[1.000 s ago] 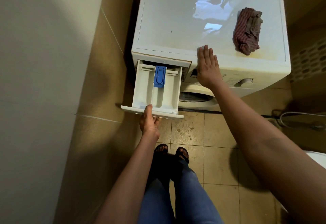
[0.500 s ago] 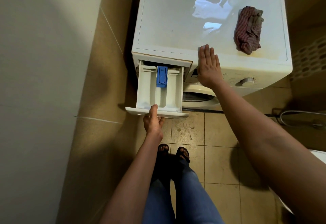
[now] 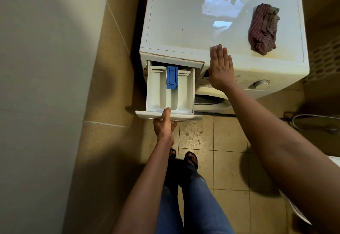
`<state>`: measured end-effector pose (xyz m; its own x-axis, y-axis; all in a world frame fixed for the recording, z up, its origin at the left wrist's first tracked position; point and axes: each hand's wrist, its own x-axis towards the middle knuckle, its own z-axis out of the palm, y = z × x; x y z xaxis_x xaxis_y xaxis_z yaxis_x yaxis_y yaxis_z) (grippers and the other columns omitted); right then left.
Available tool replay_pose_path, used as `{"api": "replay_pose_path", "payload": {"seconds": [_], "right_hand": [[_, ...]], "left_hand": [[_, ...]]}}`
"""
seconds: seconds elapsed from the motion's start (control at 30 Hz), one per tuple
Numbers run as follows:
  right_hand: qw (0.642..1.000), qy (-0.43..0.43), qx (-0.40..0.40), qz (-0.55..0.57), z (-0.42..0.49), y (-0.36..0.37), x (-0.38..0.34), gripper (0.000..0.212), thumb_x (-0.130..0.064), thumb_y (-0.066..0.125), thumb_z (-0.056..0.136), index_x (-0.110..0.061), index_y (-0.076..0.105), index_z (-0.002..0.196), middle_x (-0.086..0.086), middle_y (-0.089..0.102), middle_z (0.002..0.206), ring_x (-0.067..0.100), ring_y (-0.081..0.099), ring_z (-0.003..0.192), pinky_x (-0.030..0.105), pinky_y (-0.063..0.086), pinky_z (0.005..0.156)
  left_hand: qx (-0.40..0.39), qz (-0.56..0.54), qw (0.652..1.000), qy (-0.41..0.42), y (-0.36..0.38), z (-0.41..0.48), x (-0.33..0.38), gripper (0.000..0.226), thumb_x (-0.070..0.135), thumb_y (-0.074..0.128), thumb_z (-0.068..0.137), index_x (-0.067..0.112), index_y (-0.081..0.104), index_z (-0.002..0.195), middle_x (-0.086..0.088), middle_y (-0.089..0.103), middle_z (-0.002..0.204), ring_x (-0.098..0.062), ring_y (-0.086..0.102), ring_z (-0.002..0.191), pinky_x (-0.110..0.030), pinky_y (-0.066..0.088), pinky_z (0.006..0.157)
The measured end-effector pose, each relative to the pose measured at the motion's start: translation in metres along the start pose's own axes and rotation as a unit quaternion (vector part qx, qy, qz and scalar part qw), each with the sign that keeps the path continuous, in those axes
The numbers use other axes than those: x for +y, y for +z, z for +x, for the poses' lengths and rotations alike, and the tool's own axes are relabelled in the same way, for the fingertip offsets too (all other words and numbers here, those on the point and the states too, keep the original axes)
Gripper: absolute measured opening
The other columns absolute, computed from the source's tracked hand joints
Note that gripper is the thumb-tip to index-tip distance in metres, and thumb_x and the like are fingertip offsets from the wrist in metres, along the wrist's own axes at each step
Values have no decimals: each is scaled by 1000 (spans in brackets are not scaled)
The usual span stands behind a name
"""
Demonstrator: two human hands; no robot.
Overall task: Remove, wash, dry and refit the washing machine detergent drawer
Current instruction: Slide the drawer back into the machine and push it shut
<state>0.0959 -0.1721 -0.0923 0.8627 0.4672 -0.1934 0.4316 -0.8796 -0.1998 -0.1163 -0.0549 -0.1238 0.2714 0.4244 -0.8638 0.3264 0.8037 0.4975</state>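
1. Tan floor tiles (image 3: 226, 169) and a pale wall are closing in a narrow laundry corner around the person.
2. The left hand (image 3: 164, 125) is gripping the front panel of the detergent drawer (image 3: 185, 93), thumb lying over the top lip and fingers curling underneath; the right hand (image 3: 220, 68) is pressing flat, fingers straight and together, on the front top edge of the washing machine (image 3: 184, 22), seemingly bracing it.
3. The drawer is hanging well out of its slot just ahead of the left hand, its rear end sitting inside; a blue insert (image 3: 172, 77) is sitting beyond the thumb; a striped cloth (image 3: 263, 29) is lying on the lid beyond the right hand.
4. The drawer is looking like light, stiff moulded plastic, possibly slick with residue; the panel is serving for pulling, though a side wall would likely be giving steadier support once it is coming free.
5. Against a second ago, both hands are keeping their places; the drawer is staying at about the same extension.
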Motion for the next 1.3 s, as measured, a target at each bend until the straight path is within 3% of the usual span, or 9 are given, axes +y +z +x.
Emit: {"api": "replay_pose_path", "payload": {"seconds": [0.2, 0.4, 0.63, 0.9, 1.13, 1.3], "right_hand": [[1000, 4, -1, -1, 1, 0, -1, 78, -6, 36, 91, -10, -14, 151, 12, -20, 158, 28, -20, 145, 39, -15, 116], [1000, 5, -1, 6, 2, 1, 1, 81, -3, 36, 88, -12, -15, 151, 11, -20, 158, 27, -21, 145, 39, -14, 117], [1000, 5, 0, 8, 1, 2, 1, 81, -5, 37, 89, -12, -15, 151, 11, -20, 158, 27, -20, 145, 40, -14, 117], [1000, -1, 2, 2, 1, 2, 2, 78, -6, 36, 90, -11, -14, 151, 12, -19, 158, 27, -20, 145, 38, -16, 115], [1000, -6, 2, 2, 1, 2, 3, 79, -4, 36, 90, -10, -14, 151, 12, -20, 158, 28, -20, 145, 39, -15, 116], [1000, -12, 2, 11, 0, 0, 4, 83, -2, 37, 86, -10, -13, 151, 12, -19, 158, 28, -19, 146, 40, -13, 117]], "left_hand": [[15, 17, 999, 36, 4, -7, 0, 44, 29, 72, 84, 13, 50, 118, -5, 62, 114, -15, 64, 96, -23, 57, 70], [-4, 47, 999, 20, -7, 2, 6, 35, 36, 70, 84, 15, 53, 106, -10, 62, 116, -23, 65, 104, -29, 58, 77], [-21, 32, 999, 19, -7, 8, 18, 44, 34, 70, 85, 10, 52, 116, -13, 61, 120, -26, 66, 104, -38, 58, 87], [0, 15, 1000, 22, 7, 7, 22, 43, 37, 70, 84, 9, 54, 113, -12, 60, 119, -27, 63, 107, -34, 60, 80], [-24, -16, 999, 45, 37, 1, 44, 22, 36, 72, 84, 23, 54, 88, -7, 61, 108, -26, 61, 107, -32, 58, 76], [-23, -21, 999, 34, 45, 5, 50, 40, 40, 72, 83, 18, 50, 108, -9, 57, 117, -28, 58, 111, -42, 55, 91]]}}
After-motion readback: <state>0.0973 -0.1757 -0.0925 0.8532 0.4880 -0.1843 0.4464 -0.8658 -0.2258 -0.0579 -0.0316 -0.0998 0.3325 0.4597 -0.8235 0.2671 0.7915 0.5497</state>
